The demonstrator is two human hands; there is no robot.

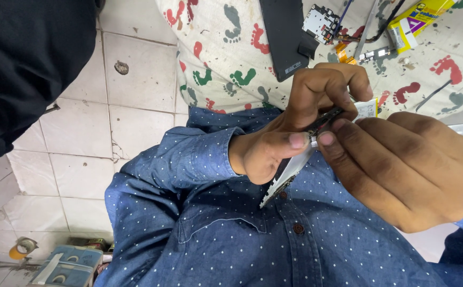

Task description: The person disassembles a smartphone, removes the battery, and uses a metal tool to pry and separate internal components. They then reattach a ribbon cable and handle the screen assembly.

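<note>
Footprint-patterned cloth [226, 48], thin white-backed phone frame [290, 172]

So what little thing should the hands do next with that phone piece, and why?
Probably keep the left hand steady while the right hand gently works at the top edge of the thin phone part, since both thumbs already pinch there.

A yellow rectangular package [422, 15] with a purple and red patch is lying at the top right on the footprint-patterned cloth [226, 48]. A small white label [368, 109] is showing just above the hands, partly hidden by fingers. At the bottom left, blue-grey boxes [66, 266] are sitting on the floor, beside a yellow-brown tape roll [21, 248].
</note>
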